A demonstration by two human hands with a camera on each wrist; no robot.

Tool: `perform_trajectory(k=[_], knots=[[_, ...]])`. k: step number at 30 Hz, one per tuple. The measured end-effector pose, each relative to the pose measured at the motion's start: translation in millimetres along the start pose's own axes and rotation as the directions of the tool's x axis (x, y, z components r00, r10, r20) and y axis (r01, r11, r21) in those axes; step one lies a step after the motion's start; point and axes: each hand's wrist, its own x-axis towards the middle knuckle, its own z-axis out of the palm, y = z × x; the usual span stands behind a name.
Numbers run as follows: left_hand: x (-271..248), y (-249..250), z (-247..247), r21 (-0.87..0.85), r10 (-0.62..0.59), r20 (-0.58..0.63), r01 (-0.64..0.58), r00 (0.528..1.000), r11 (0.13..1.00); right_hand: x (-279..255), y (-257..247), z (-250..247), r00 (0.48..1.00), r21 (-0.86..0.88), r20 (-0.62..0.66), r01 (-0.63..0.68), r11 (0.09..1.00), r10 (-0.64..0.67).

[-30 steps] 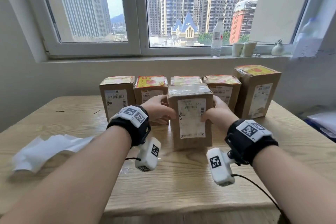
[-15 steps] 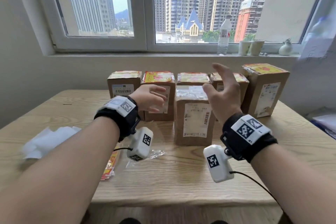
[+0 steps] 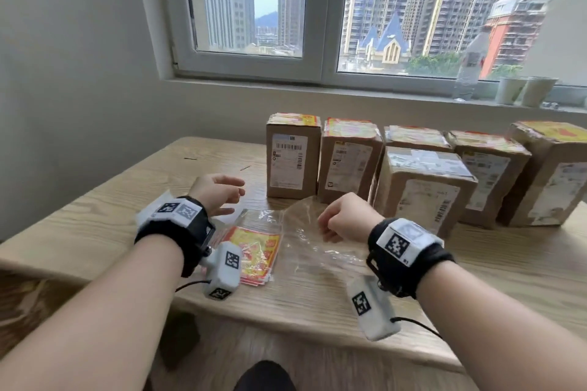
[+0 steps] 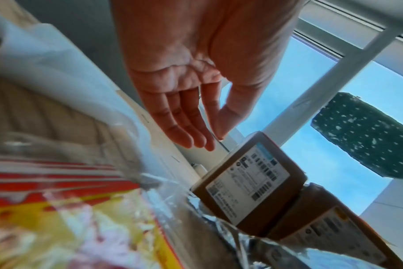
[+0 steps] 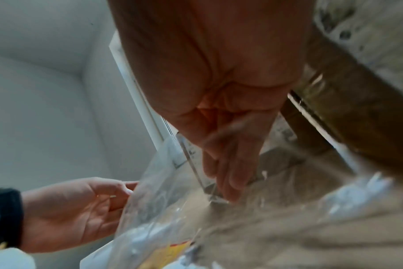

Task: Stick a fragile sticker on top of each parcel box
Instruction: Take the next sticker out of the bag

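Several brown parcel boxes [image 3: 293, 162] stand in a row at the back of the wooden table, yellow-red stickers on their tops. One more box [image 3: 425, 181] stands in front of the row, and its taped top shows no sticker. A stack of yellow-red fragile stickers [image 3: 257, 251] lies in a clear plastic bag [image 3: 305, 238] near the front edge. My right hand [image 3: 330, 228] has curled fingers and pinches the bag's raised flap [image 5: 154, 200]. My left hand [image 3: 236, 192] hovers open just left of the bag, and the left wrist view shows it [image 4: 196, 131] empty.
The table [image 3: 508, 263] ends close in front of me. A wall runs along its left side. On the window sill at the back right stand a plastic bottle [image 3: 470, 73] and two cups [image 3: 524, 90]. White paper [image 4: 58, 76] lies left of the stickers.
Both hands let go of the front box and came down toward me to the sticker bag. The right hand took hold of the bag's flap. The view swung left.
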Motion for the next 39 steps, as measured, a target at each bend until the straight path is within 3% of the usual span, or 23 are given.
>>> perform_trajectory(k=[3,9,16,23,27,32,39], knots=[[3,-25,-2,-0.020,-0.071,0.012,0.071,0.997,0.997,10,-5,22,0.996,0.042,0.083,0.013,0.999,-0.017],[9,-55,3,-0.139,-0.115,0.047,0.120,0.992,0.983,35,-9,57,0.988,-0.151,0.153,0.048,0.987,-0.025],[10,-64,-3,-0.201,-0.130,0.116,0.152,0.985,0.968,50,-9,73,0.989,-0.277,0.149,0.056,0.959,-0.015],[8,-65,-8,-0.206,-0.137,0.137,0.163,0.981,0.965,53,-3,75,0.996,-0.157,0.085,0.024,0.987,-0.011],[6,-65,-7,-0.129,-0.123,0.131,0.140,0.984,0.982,45,-6,65,0.997,-0.237,0.071,0.040,0.971,-0.023],[5,-61,2,0.029,-0.086,0.039,0.085,0.996,0.996,32,-6,39,0.992,-0.095,-0.124,-0.044,0.995,0.032],[1,-43,18,0.245,-0.025,-0.034,0.033,0.999,0.969,8,-12,-4,0.935,-0.059,-0.339,0.094,0.994,-0.109]])
